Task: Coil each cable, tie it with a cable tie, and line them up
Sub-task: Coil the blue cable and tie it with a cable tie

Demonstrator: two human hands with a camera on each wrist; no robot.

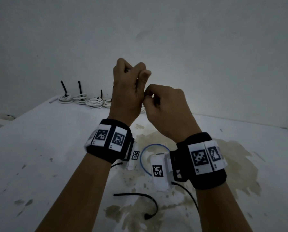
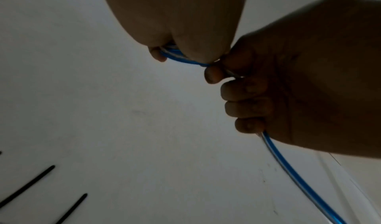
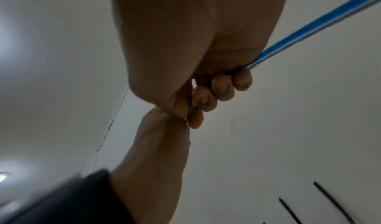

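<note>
A blue-and-white cable is held up in the air between both hands. My left hand is raised highest, its fingers curled round the cable's upper part. Just below and touching it, my right hand grips the same cable in its curled fingers. From the right hand the cable hangs down in a loop over the table between my wrists. A loose black cable tie lies on the table near me.
Several coiled white cables with upright black ties stand in a row at the back left by the wall. The white table is stained brown in the middle. A table edge runs at the far left.
</note>
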